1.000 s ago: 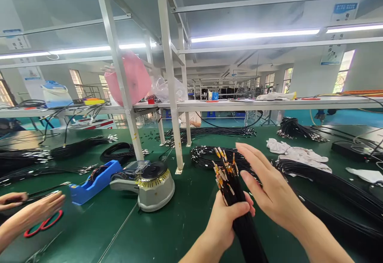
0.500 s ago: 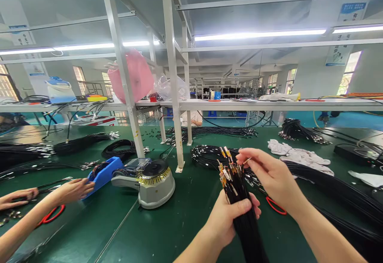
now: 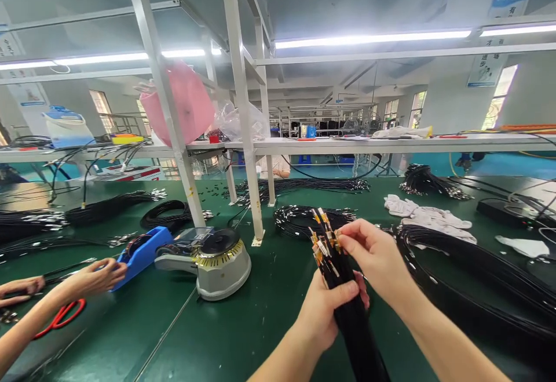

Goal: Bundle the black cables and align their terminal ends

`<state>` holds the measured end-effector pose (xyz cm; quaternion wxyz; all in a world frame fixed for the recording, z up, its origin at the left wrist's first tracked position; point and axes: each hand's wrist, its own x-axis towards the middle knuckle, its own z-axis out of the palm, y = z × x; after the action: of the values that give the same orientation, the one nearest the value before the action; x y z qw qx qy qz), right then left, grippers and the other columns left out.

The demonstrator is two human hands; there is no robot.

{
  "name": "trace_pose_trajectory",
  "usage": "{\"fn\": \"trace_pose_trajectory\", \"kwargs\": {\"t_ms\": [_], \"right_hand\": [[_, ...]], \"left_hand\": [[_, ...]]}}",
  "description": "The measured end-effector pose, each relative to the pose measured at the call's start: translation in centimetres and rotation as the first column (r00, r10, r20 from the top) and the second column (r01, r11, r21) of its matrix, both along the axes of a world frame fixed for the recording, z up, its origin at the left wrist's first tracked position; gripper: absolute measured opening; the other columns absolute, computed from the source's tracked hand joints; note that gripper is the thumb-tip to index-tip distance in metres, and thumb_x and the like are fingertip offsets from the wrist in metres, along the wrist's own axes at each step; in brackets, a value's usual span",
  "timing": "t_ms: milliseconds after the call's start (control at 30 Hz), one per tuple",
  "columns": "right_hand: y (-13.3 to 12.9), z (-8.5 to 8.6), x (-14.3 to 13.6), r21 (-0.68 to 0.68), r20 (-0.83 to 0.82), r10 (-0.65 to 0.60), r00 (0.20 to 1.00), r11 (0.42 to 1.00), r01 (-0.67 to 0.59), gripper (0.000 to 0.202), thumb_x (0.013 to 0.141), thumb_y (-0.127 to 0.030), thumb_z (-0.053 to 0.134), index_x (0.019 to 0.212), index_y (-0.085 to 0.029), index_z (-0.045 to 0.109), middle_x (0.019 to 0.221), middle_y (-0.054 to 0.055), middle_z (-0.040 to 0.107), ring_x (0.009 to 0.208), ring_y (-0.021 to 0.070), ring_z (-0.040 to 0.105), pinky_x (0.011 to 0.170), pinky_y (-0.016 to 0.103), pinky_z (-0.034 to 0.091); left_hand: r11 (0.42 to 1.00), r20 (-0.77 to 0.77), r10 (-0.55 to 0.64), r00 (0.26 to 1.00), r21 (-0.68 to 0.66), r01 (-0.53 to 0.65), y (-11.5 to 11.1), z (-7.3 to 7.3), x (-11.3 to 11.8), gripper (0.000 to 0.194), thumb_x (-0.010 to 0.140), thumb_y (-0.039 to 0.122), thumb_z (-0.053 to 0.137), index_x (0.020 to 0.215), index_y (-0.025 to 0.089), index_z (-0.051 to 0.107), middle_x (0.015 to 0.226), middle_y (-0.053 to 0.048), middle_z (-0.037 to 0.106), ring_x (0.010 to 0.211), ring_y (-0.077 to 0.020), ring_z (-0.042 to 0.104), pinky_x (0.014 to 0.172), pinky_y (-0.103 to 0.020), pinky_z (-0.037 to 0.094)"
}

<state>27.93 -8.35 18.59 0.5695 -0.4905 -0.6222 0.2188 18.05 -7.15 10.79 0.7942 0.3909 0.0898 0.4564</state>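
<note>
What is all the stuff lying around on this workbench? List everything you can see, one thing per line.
wire bundle: one, black with gold terminals, upright in the left hand
loose wire bunches: many, black, spread over the table
table: one, green, under everything
tape dispenser: one, grey, left of centre
blue tape dispenser: one, blue, beside the grey one
scissors: one pair, red handles, far left
white cloths: a few, white, right rear
pink bag: one, pink, on the shelf
co-worker's hand: one, at the blue dispenser
left hand: grips the bundle
right hand: fingertips at the terminals
</note>
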Motion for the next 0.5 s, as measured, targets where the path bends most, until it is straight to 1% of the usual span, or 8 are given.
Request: {"fn": "trace_pose_trajectory", "kwargs": {"t_ms": [100,167,233,300,333,400,467,500], "right_hand": [[-0.4,-2.3,-0.1,0.02,-0.035,-0.039,0.999,0.999,0.04,0.009,0.077,-0.026,0.053,0.072,-0.02,0.055,0.062,-0.001,0.057,0.059,0.0154,0.055,0.054,0.027,0.046],[-0.7,-3.3,0.1,0.106,0.001,-0.056,0.998,0.993,0.056,0.007,0.077,-0.023,0.052,0.074,-0.02,0.057,0.07,0.0,0.055,0.066,0.0158,0.054,0.06,0.028,0.046],[-0.9,-3.9,0.3,0.214,0.051,-0.082,0.995,0.974,0.069,0.008,0.077,-0.019,0.052,0.077,-0.02,0.06,0.079,0.002,0.051,0.075,0.016,0.053,0.068,0.029,0.046],[-0.9,-3.9,0.5,0.262,0.067,-0.093,0.993,0.962,0.073,0.012,0.077,-0.016,0.051,0.079,-0.02,0.062,0.084,0.002,0.047,0.08,0.0158,0.051,0.072,0.028,0.045],[-0.9,-3.8,0.6,0.248,0.056,-0.077,0.995,0.967,0.061,0.013,0.078,-0.016,0.051,0.08,-0.02,0.063,0.084,0.002,0.046,0.081,0.0155,0.05,0.073,0.028,0.045],[-1.0,-3.5,0.9,0.176,-0.026,-0.003,1.0,0.984,0.007,0.016,0.08,-0.017,0.05,0.084,-0.021,0.065,0.085,0.001,0.047,0.083,0.0154,0.052,0.077,0.029,0.046],[-1.7,-3.6,1.7,0.114,-0.136,0.064,0.989,0.992,-0.049,0.018,0.082,-0.021,0.05,0.092,-0.023,0.065,0.094,0.002,0.051,0.091,0.0165,0.053,0.083,0.03,0.045],[-2.5,-4.0,2.3,0.096,-0.186,0.079,0.979,0.993,-0.062,0.02,0.084,-0.024,0.049,0.098,-0.025,0.064,0.1,0.002,0.053,0.095,0.0173,0.053,0.087,0.032,0.044]], "left_hand": [[0.999,-0.005,0.012,1.0,-0.03,-0.013,0.3,-0.4,-0.2,0.024,0.06,0.02,0.074,0.079,0.013,0.062,0.065,-0.004,0.061,0.056,-0.0135,0.056,0.057,-0.027,0.044],[0.999,-0.017,-0.005,1.0,-0.051,0.004,0.4,-0.5,-0.3,0.032,0.058,0.018,0.075,0.087,0.014,0.062,0.068,-0.004,0.062,0.059,-0.0146,0.058,0.059,-0.028,0.045],[0.997,-0.035,-0.026,0.999,-0.076,0.024,0.4,-0.3,-0.2,0.038,0.055,0.016,0.077,0.091,0.015,0.062,0.071,-0.003,0.063,0.061,-0.0154,0.059,0.061,-0.028,0.046],[0.995,-0.058,-0.029,0.998,-0.098,0.023,0.2,0.1,0.1,0.038,0.053,0.015,0.077,0.088,0.015,0.063,0.07,-0.002,0.064,0.062,-0.0157,0.059,0.062,-0.029,0.047],[0.995,-0.067,-0.014,0.998,-0.104,0.007,0.1,0.4,0.4,0.037,0.052,0.015,0.077,0.086,0.015,0.063,0.07,-0.002,0.064,0.062,-0.0157,0.059,0.063,-0.028,0.047],[0.993,-0.083,0.036,0.996,-0.107,-0.045,-0.2,0.9,1.1,0.035,0.052,0.014,0.077,0.084,0.015,0.064,0.071,-0.001,0.064,0.064,-0.0156,0.06,0.065,-0.027,0.047],[0.99,-0.096,0.088,0.992,-0.099,-0.098,-0.6,1.5,1.8,0.033,0.053,0.013,0.075,0.084,0.015,0.064,0.074,-0.001,0.065,0.068,-0.0154,0.06,0.067,-0.026,0.046],[0.99,-0.098,0.102,0.99,-0.086,-0.11,-0.8,1.8,2.2,0.031,0.054,0.012,0.074,0.084,0.015,0.064,0.075,-0.001,0.064,0.069,-0.0148,0.059,0.068,-0.026,0.046]]}}
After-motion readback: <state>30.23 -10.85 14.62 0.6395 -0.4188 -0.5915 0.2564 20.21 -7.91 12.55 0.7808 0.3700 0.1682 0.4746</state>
